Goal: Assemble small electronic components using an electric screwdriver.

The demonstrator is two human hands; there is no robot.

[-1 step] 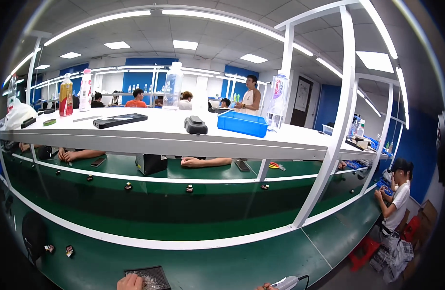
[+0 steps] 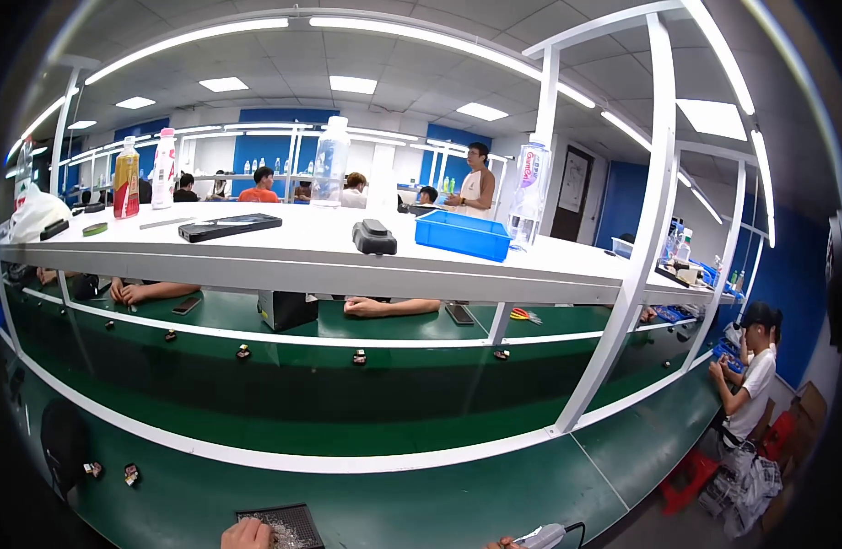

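Observation:
At the lower edge my left hand [image 2: 246,534] is closed, its fingers bent down at the left side of a black gridded tray [image 2: 297,518]. Small clear pieces [image 2: 282,532] lie in the tray beside the fingertips; whatever the fingers pinch is hidden. Further right, only part of my right hand [image 2: 505,543] shows. Its fingers close around the end of a white-and-grey handheld tool [image 2: 542,536] with a black cord. The tool's kind cannot be made out.
Two small dark parts [image 2: 132,475] lie left on the green bench [image 2: 375,499]. A white frame bears a shelf [image 2: 311,261] with bottles, a phone [image 2: 230,227] and a blue bin [image 2: 462,235]. Co-workers' arms rest beyond; a person in a cap [image 2: 750,366] sits right.

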